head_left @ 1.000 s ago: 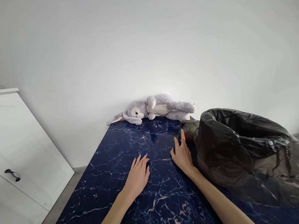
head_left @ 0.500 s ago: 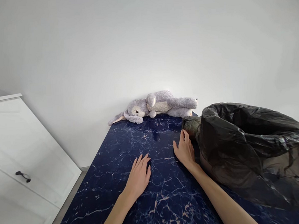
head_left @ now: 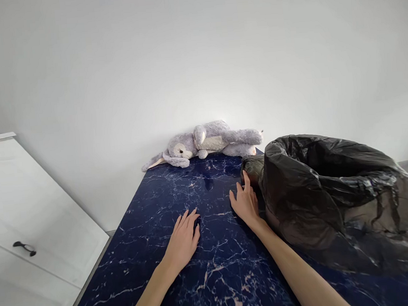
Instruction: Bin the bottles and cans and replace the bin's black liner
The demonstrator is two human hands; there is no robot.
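Observation:
My left hand (head_left: 183, 236) lies flat on the dark blue marbled tabletop (head_left: 213, 261), fingers stretched forward and holding nothing. To its right, my right hand (head_left: 245, 203) is at the left side of a black plastic garbage bag (head_left: 298, 211). Its index finger points forward and touches or nearly touches a dark rolled bundle (head_left: 252, 168) beside the bag; the other fingers are apart, some partly hidden. The bag stands with its mouth gaping upward, its loose film spreading to the right. What is inside cannot be seen.
A grey plush rabbit (head_left: 210, 140) lies on its side along the table's far edge, against the white wall (head_left: 195, 53). On the left, a white cabinet (head_left: 33, 206) with a black handle (head_left: 24, 248) stands beside the table.
The view has turned slightly to the right, so everything sits a little further left. My right hand's index finger is now more stretched out. My left hand stays flat.

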